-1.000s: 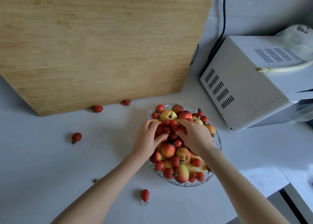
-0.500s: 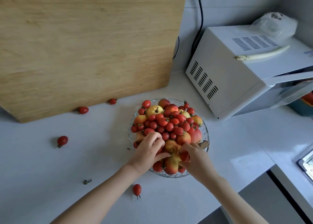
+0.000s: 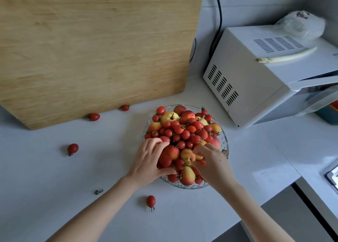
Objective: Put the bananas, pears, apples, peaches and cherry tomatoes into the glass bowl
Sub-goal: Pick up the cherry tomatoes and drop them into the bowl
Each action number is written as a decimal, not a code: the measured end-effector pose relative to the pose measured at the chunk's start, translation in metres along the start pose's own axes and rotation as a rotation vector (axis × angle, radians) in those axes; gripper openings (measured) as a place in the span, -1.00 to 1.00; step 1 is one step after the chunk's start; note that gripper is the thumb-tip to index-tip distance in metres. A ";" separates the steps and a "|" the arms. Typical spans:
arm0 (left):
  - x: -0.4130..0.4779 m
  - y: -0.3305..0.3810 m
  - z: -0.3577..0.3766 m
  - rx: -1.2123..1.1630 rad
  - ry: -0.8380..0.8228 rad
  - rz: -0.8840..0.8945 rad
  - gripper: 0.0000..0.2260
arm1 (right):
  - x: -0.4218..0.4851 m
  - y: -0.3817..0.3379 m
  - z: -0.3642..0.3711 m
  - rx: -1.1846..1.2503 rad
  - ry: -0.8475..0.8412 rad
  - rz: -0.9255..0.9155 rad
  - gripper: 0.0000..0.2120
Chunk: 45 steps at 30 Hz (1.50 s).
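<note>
1. Both hands are working at the near edge of the glass bowl point(image 3: 224, 141), which is sitting on the white counter point(image 3: 54, 177).
2. Left hand point(image 3: 149, 162) is cupping the pile's near-left side: fingers spread wide over a red-orange peach point(image 3: 171, 153), thumb hooking along the near rim. It's pressing on fruit, not lifting any.
3. Right hand point(image 3: 213, 165) is lying over the near-right side, fingertips curled in narrow toward a pale peach point(image 3: 186, 154) btwn the two hands. Can't tell if anything is pinched in it.
4. Beyond both hands the bowl is heaped w/ cherry tomatoes point(image 3: 184, 132); a yellow apple point(image 3: 170, 117) is sitting at the far-left of the heap.
5. Just under the hands, at the near rim, a yellow-red fruit point(image 3: 186, 176) is leaning on the glass.
6. Four stray tomatoes are lying outside the bowl: one point(image 3: 151, 201) nearer the person than the left wrist, one point(image 3: 72, 148) well left of the left hand, two more point(image 3: 94, 116) point(image 3: 125, 107) far-left by the foot of the wooden board point(image 3: 91, 49).
7. A loose green stem point(image 3: 98, 191) is lying left of the left forearm.
8. Far-right of the right hand, a white microwave point(image 3: 256, 80) is standing w/ a plastic bag point(image 3: 301, 25) on top.
</note>
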<state>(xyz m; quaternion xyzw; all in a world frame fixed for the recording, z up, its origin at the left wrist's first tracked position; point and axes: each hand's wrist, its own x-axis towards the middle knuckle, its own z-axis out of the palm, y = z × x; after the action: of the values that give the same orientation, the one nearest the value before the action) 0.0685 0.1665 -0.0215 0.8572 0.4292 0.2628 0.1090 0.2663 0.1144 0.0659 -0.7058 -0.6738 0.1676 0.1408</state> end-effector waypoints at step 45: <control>-0.010 -0.192 -0.071 0.056 0.156 -0.710 -0.69 | 0.237 -0.143 0.161 -0.349 -0.357 -0.230 -0.70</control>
<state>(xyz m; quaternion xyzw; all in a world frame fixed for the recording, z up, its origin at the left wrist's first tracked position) -0.1052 0.2729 -0.0452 0.6348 0.7142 0.2614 0.1367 0.0767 0.3546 -0.0295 -0.5978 -0.7822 0.1536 -0.0855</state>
